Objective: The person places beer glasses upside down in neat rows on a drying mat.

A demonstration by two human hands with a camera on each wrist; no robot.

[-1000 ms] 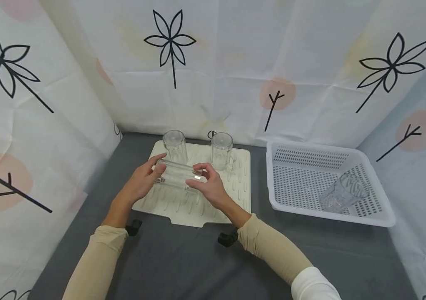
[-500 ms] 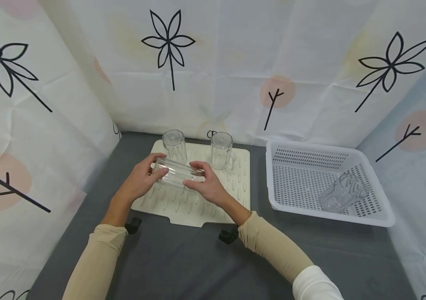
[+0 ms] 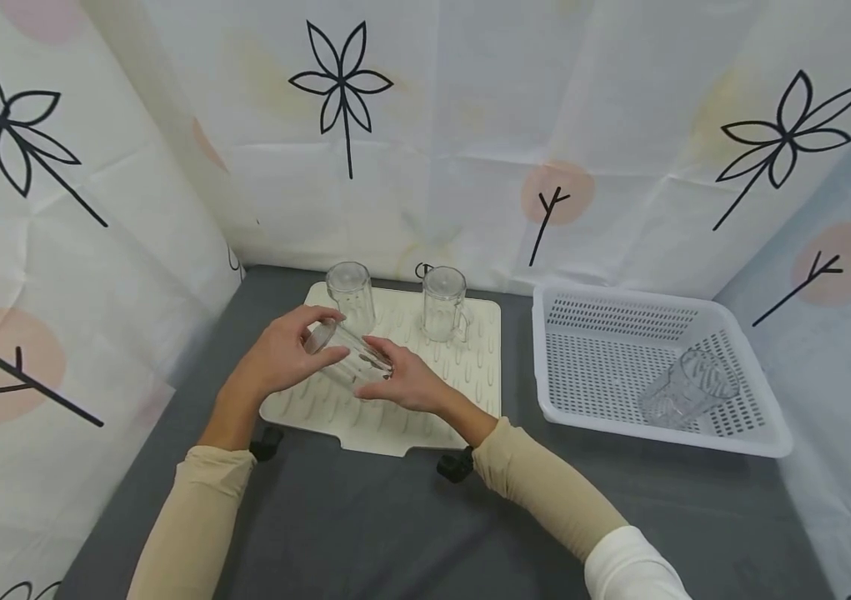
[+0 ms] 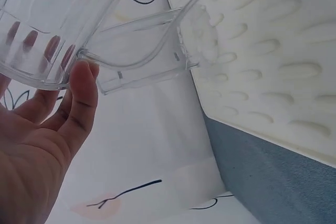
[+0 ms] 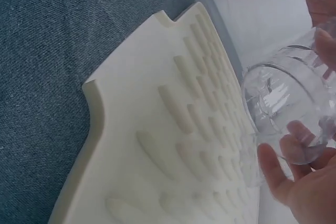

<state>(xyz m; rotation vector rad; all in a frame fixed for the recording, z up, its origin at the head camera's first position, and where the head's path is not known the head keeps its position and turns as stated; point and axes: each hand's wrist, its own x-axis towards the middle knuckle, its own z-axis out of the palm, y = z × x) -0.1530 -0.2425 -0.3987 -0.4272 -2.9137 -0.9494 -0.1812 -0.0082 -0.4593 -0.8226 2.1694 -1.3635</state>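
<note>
A clear glass mug (image 3: 356, 357) is held tilted between both hands above a cream ridged drying mat (image 3: 463, 398). At its upper-left end my left hand (image 3: 278, 354) grips it, fingers behind and thumb in front. My right hand (image 3: 412, 382) holds the lower-right end between thumb and fingers. In the left wrist view the fingers of the left hand (image 4: 39, 135) meet one end of the mug (image 4: 63, 30), and its handle shows. The right wrist view has the right hand's (image 5: 310, 190) fingertips against the round end of the mug (image 5: 278, 98).
Two upside-down glass mugs (image 3: 350, 292) (image 3: 443, 302) stand at the mat's back. On the right, a white perforated basket (image 3: 556, 358) contains another glass mug (image 3: 683, 390), lying slanted. A dark grey cloth (image 3: 365, 525) covers the table, with patterned curtains (image 3: 470, 100) around it.
The mug has gone from nearly level to a steeper tilt, its right end lower. My right hand has moved slightly down and left, and the left hand slightly right.
</note>
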